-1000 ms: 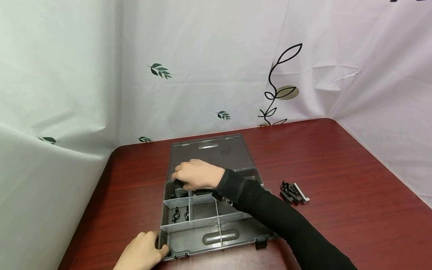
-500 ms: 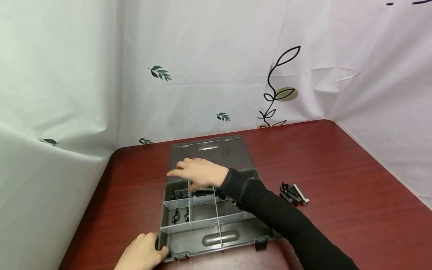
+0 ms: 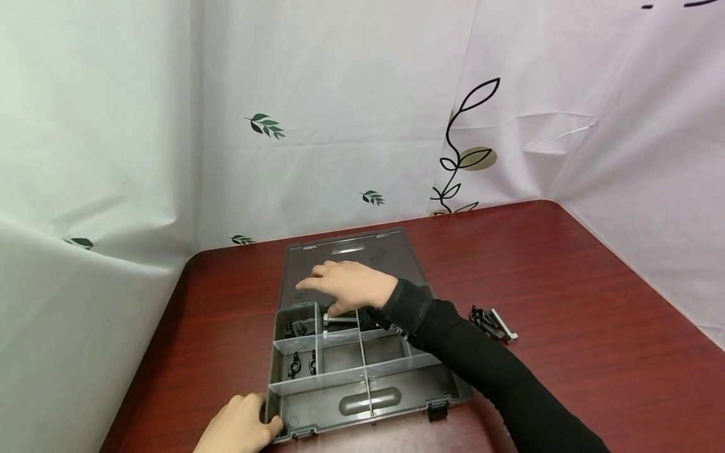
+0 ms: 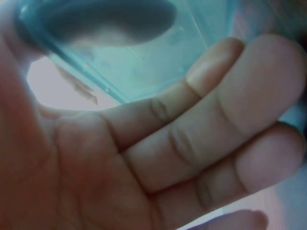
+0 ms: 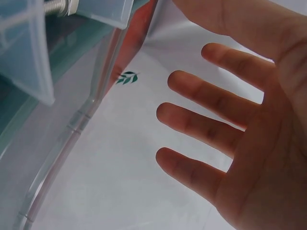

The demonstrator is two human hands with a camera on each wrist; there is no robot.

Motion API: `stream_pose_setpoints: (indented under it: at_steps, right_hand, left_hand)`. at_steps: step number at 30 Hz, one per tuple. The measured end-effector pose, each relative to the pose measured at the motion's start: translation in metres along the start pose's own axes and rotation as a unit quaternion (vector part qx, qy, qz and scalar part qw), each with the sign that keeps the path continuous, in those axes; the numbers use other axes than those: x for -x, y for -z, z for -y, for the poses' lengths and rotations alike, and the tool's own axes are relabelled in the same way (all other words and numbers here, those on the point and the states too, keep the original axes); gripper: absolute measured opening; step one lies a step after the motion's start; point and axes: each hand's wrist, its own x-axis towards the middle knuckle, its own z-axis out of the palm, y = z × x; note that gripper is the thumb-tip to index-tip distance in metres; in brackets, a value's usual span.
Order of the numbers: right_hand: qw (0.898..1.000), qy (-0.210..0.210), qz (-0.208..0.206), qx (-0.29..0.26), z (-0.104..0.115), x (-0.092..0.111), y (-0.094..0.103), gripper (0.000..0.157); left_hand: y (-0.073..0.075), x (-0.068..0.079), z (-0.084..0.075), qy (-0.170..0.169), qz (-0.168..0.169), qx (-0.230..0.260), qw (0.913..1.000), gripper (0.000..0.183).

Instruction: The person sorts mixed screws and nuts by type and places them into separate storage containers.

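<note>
A grey plastic compartment box (image 3: 323, 402) lies on the table, its lid (image 3: 294, 267) folded back. My left hand (image 3: 240, 423) holds the near left corner, thumb at the front edge and fingers along the side. Over the back row hovers my right hand (image 3: 348, 284), fingers spread and holding nothing, as the right wrist view also shows. Black bolts (image 3: 296, 328) sit in the back left compartment. Below them, another compartment holds two black wing nuts (image 3: 294, 365). A silver bolt (image 3: 340, 319) lies partly under the right hand. My right forearm covers the box's right side.
To the right of the box, a small pile of black hardware (image 3: 488, 322) lies on the red-brown table (image 3: 566, 283), with a silver bolt (image 3: 503, 324) at its edge. White patterned cloth (image 3: 340, 113) hangs behind and along both sides.
The right hand has let go of a black bolt in the back left compartment. Its fingers have spread and it has shifted right. The left hand stays at the corner.
</note>
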Motion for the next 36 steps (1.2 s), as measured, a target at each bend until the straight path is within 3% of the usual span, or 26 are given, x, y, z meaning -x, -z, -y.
stream_pose_setpoints:
  at_steps: [19,36]
  right_hand:
    - [0.997,-0.067,0.030,-0.033,-0.027,0.026,-0.006,0.068]
    - [0.983,-0.135,0.036,-0.115,-0.051,0.054,-0.011,0.069]
  left_hand:
    - [-0.001,0.001,0.000,-0.002,-0.007,-0.002,1.0000,0.021]
    - [-0.001,0.000,0.000,-0.005,-0.006,-0.001,1.0000,0.021]
